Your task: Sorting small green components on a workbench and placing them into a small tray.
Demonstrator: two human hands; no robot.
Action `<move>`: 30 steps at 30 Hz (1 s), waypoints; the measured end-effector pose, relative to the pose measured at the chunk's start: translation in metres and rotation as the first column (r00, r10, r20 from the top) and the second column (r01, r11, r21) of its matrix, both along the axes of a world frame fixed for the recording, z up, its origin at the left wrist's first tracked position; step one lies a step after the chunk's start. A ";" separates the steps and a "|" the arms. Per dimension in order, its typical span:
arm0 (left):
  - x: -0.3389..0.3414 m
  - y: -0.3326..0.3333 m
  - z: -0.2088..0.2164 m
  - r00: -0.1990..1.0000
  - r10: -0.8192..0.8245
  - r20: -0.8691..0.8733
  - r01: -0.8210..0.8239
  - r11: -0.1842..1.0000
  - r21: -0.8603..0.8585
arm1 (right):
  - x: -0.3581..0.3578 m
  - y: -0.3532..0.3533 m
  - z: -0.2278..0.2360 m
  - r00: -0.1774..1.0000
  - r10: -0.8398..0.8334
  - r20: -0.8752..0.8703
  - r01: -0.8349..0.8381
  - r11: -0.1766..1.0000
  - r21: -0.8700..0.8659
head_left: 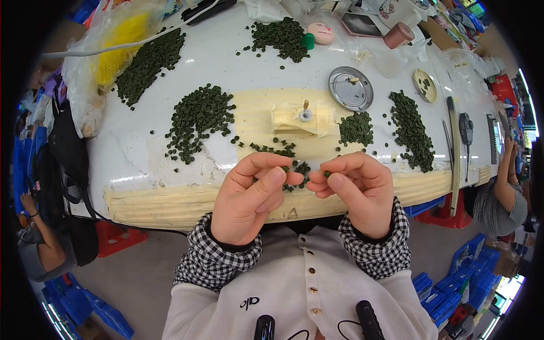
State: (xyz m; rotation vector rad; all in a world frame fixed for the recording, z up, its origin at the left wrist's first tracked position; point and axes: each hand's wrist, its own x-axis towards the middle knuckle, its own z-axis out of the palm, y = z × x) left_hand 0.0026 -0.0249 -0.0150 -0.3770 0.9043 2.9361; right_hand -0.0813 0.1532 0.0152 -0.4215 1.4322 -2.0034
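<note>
Just above the table's front edge, my left hand (pixel 252 187) pinches a small dark green piece (pixel 285 169) between thumb and forefinger. Across a narrow gap, my right hand (pixel 358 187) pinches another small green piece (pixel 327 174) the same way. Fine shape of both pieces is too small to tell. Loose green pieces (pixel 273 148) lie right behind my fingers. Beyond them, a tape-wrapped block (pixel 294 120) with a small metal post (pixel 306 115) sits on a yellowish taped area. A heap of round green pieces (pixel 199 122) lies to its left, a smaller heap (pixel 356 129) to its right.
More green heaps lie at the far left (pixel 150 62), far middle (pixel 280 38) and right (pixel 409 130). A round metal lid (pixel 351 88), a cream dish (pixel 424 85), a screwdriver-like tool (pixel 466 136) and a long strip (pixel 454 153) are on the right. Other people (pixel 498 198) sit at both sides.
</note>
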 end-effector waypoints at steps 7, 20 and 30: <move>0.000 0.000 0.002 1.000 -0.015 0.019 0.015 1.000 -0.005 | 0.000 -0.003 -0.003 1.000 0.023 -0.021 -0.023 1.000 0.000; -0.001 0.005 0.003 0.999 -0.017 0.031 0.020 0.997 -0.073 | 0.002 -0.006 -0.011 0.988 -0.020 -0.153 0.022 1.000 0.013; -0.001 0.007 0.006 0.998 0.025 0.053 -0.019 0.995 -0.099 | 0.004 -0.010 -0.009 0.940 -0.061 -0.335 0.110 0.985 0.130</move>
